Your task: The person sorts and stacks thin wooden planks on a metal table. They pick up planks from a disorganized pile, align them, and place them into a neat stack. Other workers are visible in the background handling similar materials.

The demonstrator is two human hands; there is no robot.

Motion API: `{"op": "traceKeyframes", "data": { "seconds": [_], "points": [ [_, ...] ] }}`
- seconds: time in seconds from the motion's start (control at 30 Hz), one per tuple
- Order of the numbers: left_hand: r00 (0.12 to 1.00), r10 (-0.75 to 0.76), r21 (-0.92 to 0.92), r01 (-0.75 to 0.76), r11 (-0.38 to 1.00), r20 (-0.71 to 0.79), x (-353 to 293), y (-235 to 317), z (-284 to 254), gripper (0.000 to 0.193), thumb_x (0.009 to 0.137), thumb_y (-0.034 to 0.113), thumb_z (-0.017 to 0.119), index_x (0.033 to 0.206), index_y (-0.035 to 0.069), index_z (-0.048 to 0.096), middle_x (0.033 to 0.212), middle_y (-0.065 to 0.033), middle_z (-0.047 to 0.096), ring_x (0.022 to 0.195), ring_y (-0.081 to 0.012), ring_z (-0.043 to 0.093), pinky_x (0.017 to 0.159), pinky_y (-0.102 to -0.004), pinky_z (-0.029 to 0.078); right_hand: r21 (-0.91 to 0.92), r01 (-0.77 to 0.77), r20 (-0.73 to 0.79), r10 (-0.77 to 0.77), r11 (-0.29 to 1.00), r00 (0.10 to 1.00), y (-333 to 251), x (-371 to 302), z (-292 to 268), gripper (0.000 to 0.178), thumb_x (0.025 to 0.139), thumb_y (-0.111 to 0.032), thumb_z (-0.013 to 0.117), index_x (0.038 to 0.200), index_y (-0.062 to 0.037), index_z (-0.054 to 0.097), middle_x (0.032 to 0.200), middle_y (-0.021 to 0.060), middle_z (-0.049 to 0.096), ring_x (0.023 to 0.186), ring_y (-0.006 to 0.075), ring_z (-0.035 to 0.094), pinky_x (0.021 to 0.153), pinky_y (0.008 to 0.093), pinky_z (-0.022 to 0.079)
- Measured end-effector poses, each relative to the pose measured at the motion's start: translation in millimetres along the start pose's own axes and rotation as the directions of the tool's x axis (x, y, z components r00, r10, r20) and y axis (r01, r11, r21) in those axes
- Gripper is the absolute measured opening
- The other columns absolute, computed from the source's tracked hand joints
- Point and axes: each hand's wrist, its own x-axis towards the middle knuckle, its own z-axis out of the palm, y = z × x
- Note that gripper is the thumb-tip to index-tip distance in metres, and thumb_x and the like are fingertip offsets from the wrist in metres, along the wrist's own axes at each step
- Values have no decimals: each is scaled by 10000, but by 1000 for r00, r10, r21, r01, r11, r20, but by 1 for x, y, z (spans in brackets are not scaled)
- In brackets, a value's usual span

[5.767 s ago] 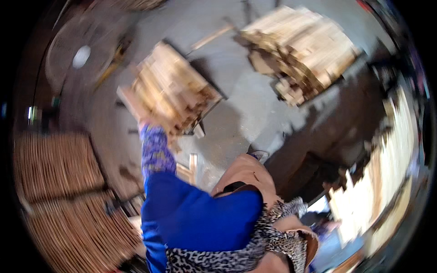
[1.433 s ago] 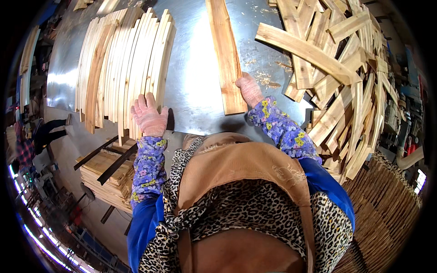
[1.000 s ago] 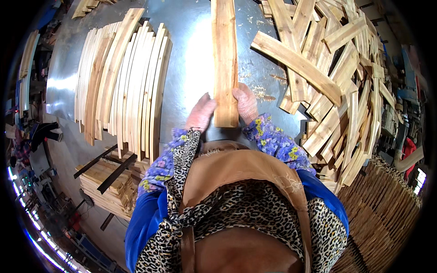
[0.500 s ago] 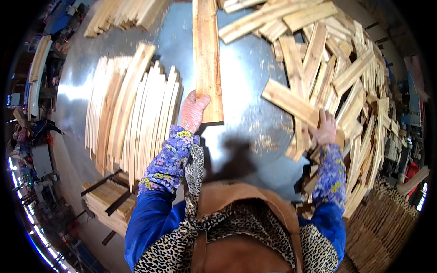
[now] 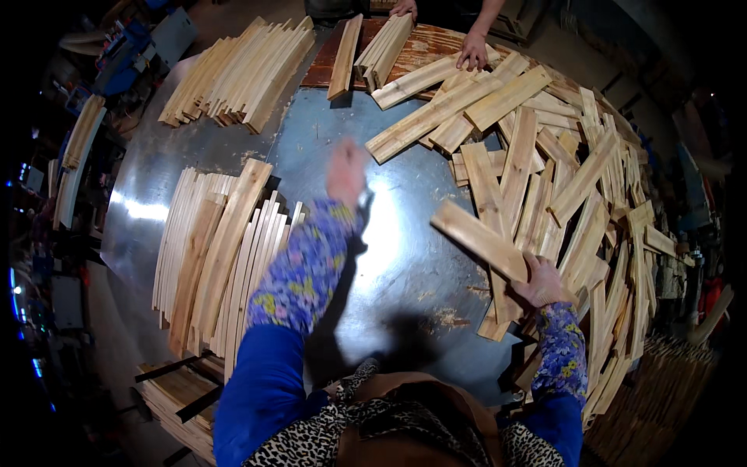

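1. Planks sit in a low stack below the worktop, by its near left corner.
2. Near row of pale boards stands packed side by side on the left part of the worktop, close to the near edge. Two wider boards lean on it.
3. Far row of boards stands the same way by the far left corner, well apart from the near row.
4. Left hand is over the middle of the worktop, to the right of the near row. It is blurry, so I cannot tell if its fingers are spread or pressed together.
5. Short board lies at the far edge, on a red-brown top. Just beside it is a small bunch of boards.
6. Another person has one hand at the back of that bunch and the other hand on boards at the far edge.
7. Held board slants over the right part of the worktop. Its lower right end is pinched by the right hand, fingers and thumb around it.
8. Messy heap of boards covers the right edge, just beside the right hand.
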Motion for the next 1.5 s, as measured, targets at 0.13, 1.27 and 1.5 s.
{"op": "traceKeyframes", "data": {
  "seconds": [0.13,1.27,1.5],
  "points": [
    [868,-154,19,164,986,471,-196,8,40,761,1083,537,536,1614,-7,500,1574,-217,604,1354,-317,614,1209,-388,433,611,-62,26,58,789,998,-35,3,44,665,937,-497,698,1398,-17,698,1259,261,742,1264,412,677,1164,476,485],
    [791,-315,272,194,942,525,-399,-37,13,638,945,462,735,1286,-74,677,1209,-271,761,1147,-409,726,1012,-481,544,849,-133,17,224,512,974,-52,-212,151,576,1040,-366,723,1469,4,622,1365,149,724,1211,276,709,1058,407,565],
    [910,-258,396,118,911,324,-468,-99,-43,568,985,397,697,1347,-36,631,1176,-266,750,1093,-421,725,994,-516,555,75,-510,-485,478,857,732,178,-288,83,884,896,-361,804,1630,-31,437,1580,289,536,1505,475,467,1261,528,388]
  ]
}}
